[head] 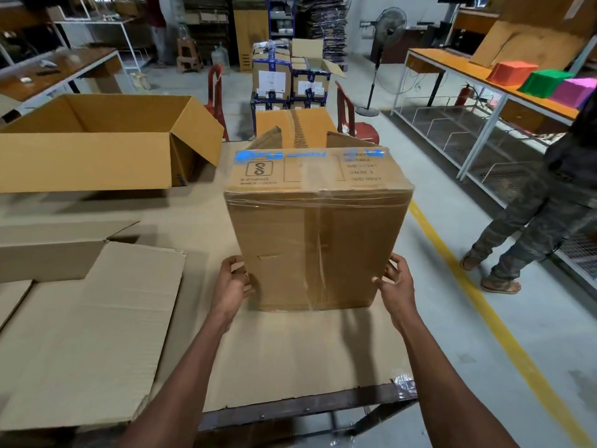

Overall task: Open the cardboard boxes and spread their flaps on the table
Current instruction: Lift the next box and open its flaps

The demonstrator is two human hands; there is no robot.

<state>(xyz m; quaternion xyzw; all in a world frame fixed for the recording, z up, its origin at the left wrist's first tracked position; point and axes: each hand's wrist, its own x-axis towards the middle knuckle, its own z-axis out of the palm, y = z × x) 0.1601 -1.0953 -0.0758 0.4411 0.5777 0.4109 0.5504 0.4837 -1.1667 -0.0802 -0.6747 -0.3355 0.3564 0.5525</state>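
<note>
At the near edge of the cardboard-covered work table [290, 367], both bare forearms reach forward and up; left hand [231, 284] wraps the lower left corner of the tall brown taped cardboard box [318, 234], fingers curled onto its left side, thumb on the near face; right hand [395, 279] mirrors it at the lower right corner, fingers bent and pressing the right edge; both hands closed on the box, gripping low, near its base; box stands upright just beyond the hands, wrapped in clear tape, blue print on the top panel, far top flaps partly raised; box sits close to the table's right edge, grey floor with a yellow line [484, 315] right alongside; bare cardboard between the box base and the near table edge; to the left, a flattened cardboard sheet [90, 334] lies spread out, near the left hand but apart; far left, a large open yellow-brown cardboard box [97, 143] lies on its side, well apart from the grip; a standing person in patterned trousers [536, 227] on the floor to the right, apart from the table.
</note>
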